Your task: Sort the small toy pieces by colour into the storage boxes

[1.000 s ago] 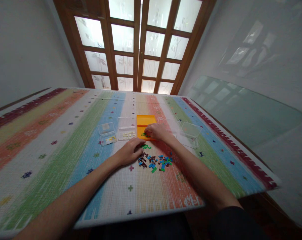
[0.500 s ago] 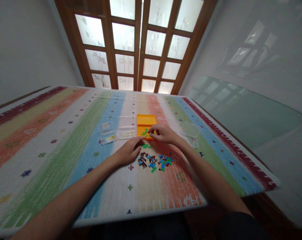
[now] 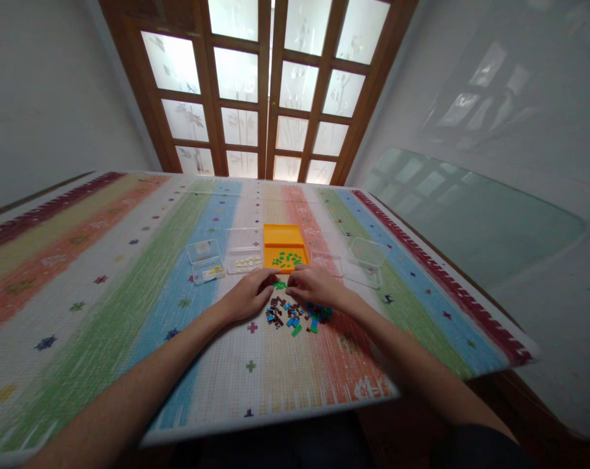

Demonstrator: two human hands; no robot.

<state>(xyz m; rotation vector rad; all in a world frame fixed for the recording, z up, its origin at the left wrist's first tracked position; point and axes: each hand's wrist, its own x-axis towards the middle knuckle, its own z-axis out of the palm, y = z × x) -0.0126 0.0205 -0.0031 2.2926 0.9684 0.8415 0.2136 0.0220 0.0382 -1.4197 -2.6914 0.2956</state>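
Note:
My left hand (image 3: 250,294) rests on the cloth with bent fingers apart from the thumb, beside a small heap of green toy bricks (image 3: 279,285). Nothing shows in its grip. On the heap's other side is my right hand (image 3: 318,286), fingers bent and slightly apart, with no brick visible in them. Just beyond both hands stands an open orange case (image 3: 282,233), with many small green bricks (image 3: 288,259) scattered in its near half. Nearer me lies a loose pile of brown, blue and green bricks (image 3: 292,319), partly hidden by my right hand.
Left of the orange case are an open clear box (image 3: 244,251) with cream pieces and another clear box (image 3: 207,260) with yellow pieces. To the right stand clear boxes (image 3: 366,273). A striped cloth (image 3: 217,365) covers the table; wooden glazed doors (image 3: 267,98) rise behind.
My right hand has drawn back from over the orange case to the small green heap. More green bricks in the case now show. My left hand stays nearly in place; the view shifts slightly.

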